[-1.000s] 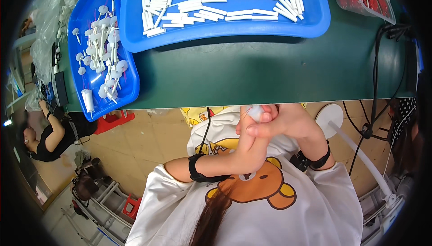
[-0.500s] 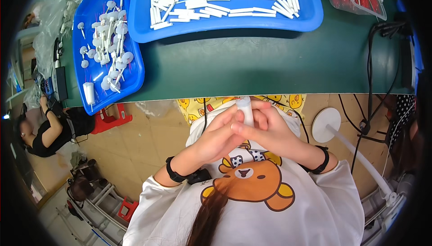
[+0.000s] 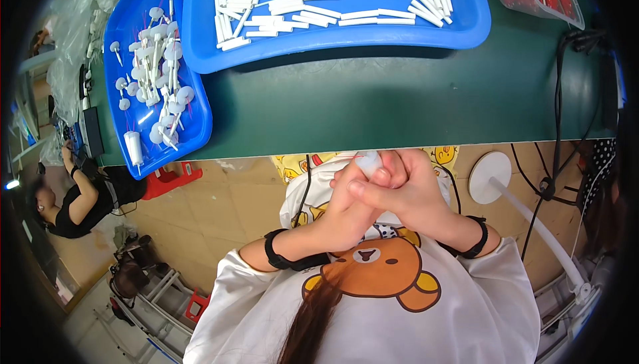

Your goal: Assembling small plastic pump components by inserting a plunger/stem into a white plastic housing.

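Both my hands are clasped together in front of my lap, just off the near edge of the green table (image 3: 399,114). Between them is a small white part with a translucent rounded cap (image 3: 368,162); only the cap shows, the rest being hidden in my palms. A thin reddish wire seems to stick out beside the cap. My left hand (image 3: 351,201) is closed around the part from the left. Wrapped over it from the right is my right hand (image 3: 411,187), its thumb lying across the left hand.
A large blue tray (image 3: 333,43) holds many white tubes (image 3: 319,14). Left of it, a narrower blue tray (image 3: 200,121) bears several capped white parts (image 3: 160,64). A clear box (image 3: 532,8) of red and white pieces stands far right, near black cables (image 3: 558,98). Another person (image 3: 80,197) sits at left.
My hands have closed tighter round the white part. Its tube side was visible between the fingers before; now just the cap shows. The view has shifted slightly.
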Demonstrator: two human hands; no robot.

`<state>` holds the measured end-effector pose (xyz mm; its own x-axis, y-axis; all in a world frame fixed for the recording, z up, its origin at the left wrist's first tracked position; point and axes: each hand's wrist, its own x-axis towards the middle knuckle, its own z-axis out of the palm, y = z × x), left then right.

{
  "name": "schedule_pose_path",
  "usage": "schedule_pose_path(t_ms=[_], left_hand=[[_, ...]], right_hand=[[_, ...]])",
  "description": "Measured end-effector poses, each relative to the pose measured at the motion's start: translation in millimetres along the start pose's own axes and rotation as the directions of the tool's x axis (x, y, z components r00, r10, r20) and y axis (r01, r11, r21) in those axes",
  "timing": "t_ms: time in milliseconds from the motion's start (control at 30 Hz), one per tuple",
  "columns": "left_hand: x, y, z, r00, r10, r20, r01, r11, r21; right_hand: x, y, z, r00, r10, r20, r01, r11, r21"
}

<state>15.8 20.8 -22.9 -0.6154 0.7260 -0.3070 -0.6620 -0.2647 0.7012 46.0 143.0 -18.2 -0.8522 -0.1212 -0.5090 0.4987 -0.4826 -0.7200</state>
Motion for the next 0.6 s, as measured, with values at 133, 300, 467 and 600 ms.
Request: schedule_pose_path(t_ms=[133,300,467,600], left_hand=[[0.3,1.7,-3.2,1.000,-0.019,0.021,0.019,1.000,-0.001],[-2.8,29.7,-6.6,0.975,-0.120,0.185,0.148,0.978,-0.148],[-10.9,70.7,-0.9,0.811,-0.142,0.567,0.327,0.914,-0.240],[-1.1,75.6,-2.7,0.743,-0.051,0.667,0.169,0.979,-0.114]], right_hand=[[2.5,-6.3,-1.0,0.998,-0.053,0.018,0.054,0.995,-0.080],[-10.4,-29.6,13.1,0.987,-0.153,0.046,0.160,0.958,-0.240],[-31.9,-70.2,14.6,0.866,-0.373,0.333,0.494,0.745,-0.449],[-26.0,-73.7,23.7,0.586,-0.711,0.389,0.759,0.313,-0.571]])
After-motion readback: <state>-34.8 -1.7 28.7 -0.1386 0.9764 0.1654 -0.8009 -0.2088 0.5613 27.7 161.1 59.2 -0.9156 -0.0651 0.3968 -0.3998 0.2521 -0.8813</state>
